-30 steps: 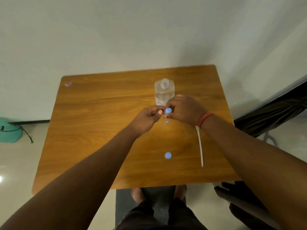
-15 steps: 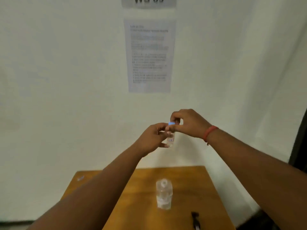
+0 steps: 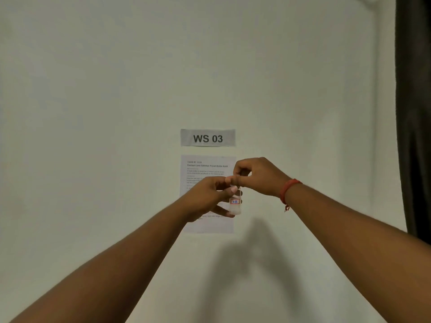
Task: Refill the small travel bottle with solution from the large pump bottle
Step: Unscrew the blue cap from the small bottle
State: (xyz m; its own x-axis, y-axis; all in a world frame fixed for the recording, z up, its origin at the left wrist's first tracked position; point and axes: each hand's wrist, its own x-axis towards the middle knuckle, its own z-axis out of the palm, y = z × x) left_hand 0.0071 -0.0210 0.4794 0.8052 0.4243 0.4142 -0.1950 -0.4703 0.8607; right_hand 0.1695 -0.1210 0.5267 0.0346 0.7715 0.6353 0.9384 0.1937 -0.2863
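Note:
I hold the small clear travel bottle (image 3: 235, 205) upright in the air in front of the wall. It carries a little red-framed label reading "7B". My left hand (image 3: 210, 198) grips the bottle's body from the left. My right hand (image 3: 254, 177) pinches the bottle's top, and its fingers hide the cap. The large bottle and the table are out of view.
A grey "WS 03" sign (image 3: 208, 138) and a printed instruction sheet (image 3: 207, 169) hang on the pale wall behind my hands. A dark curtain (image 3: 414, 113) runs down the right edge.
My view has tilted upward from the table to the wall, and the table and large bottle have dropped out of sight. Both hands have risen while keeping their hold on the small bottle.

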